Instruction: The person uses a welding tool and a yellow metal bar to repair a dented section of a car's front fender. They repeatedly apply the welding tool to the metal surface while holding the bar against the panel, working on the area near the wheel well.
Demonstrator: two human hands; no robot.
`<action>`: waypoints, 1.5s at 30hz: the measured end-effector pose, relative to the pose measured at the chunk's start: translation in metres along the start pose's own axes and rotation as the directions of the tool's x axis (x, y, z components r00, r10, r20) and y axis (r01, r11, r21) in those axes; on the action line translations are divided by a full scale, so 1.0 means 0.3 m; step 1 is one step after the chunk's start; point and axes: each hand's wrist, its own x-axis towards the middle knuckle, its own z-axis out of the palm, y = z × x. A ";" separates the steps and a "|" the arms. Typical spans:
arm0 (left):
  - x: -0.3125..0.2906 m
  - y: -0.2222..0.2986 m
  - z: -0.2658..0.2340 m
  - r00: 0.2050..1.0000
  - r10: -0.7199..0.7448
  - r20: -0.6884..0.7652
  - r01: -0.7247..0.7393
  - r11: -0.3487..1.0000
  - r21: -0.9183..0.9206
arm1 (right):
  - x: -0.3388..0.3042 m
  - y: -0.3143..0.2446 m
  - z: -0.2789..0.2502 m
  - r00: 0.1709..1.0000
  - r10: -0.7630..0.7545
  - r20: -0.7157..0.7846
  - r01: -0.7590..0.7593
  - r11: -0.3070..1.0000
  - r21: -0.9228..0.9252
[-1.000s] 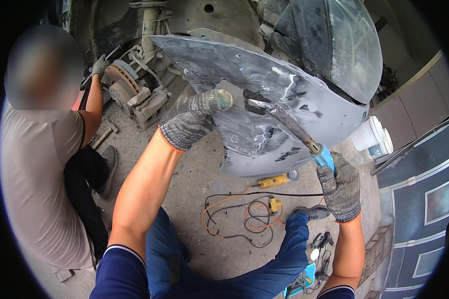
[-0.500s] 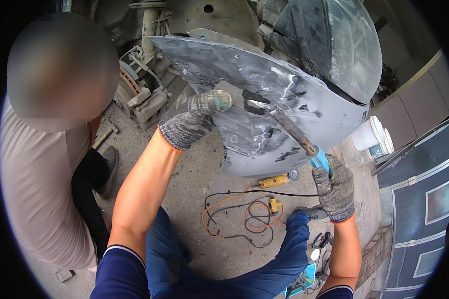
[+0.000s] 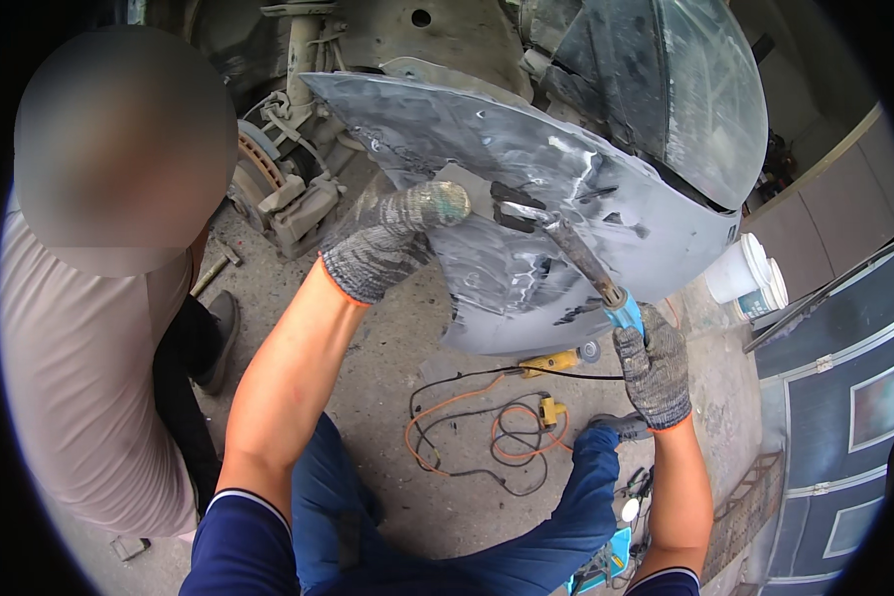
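My left hand (image 3: 392,233), in a grey knit glove, grips the left edge of a sanded grey car body panel (image 3: 656,214), thumb on top and fingers hidden beneath. Beside the thumb lies a flat, light grey patch (image 3: 475,187); whether it is loose I cannot tell. My gloved right hand (image 3: 654,370) is closed round the blue handle of a hot-air welding gun (image 3: 581,256) with a long metal barrel. Its shiny tip meets the panel at a dark bare patch (image 3: 512,221), just right of my left thumb. White scuffs and other black patches mark the panel.
Another person (image 3: 99,368) stands close on the left, near an exposed brake disc (image 3: 258,164) and a hammer (image 3: 214,270). Below the panel lie a yellow angle grinder (image 3: 556,361) and coiled cables (image 3: 477,437). White buckets (image 3: 740,268) stand at right.
My right hand has shifted slightly left and up with the welding gun, its tip still at the dark patch. My left hand keeps its grip on the panel.
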 end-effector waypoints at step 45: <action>0.016 0.006 0.016 0.996 0.022 0.090 -0.020 1.000 -0.021 | -0.015 0.042 0.032 0.998 -0.017 -0.054 0.013 0.998 -0.060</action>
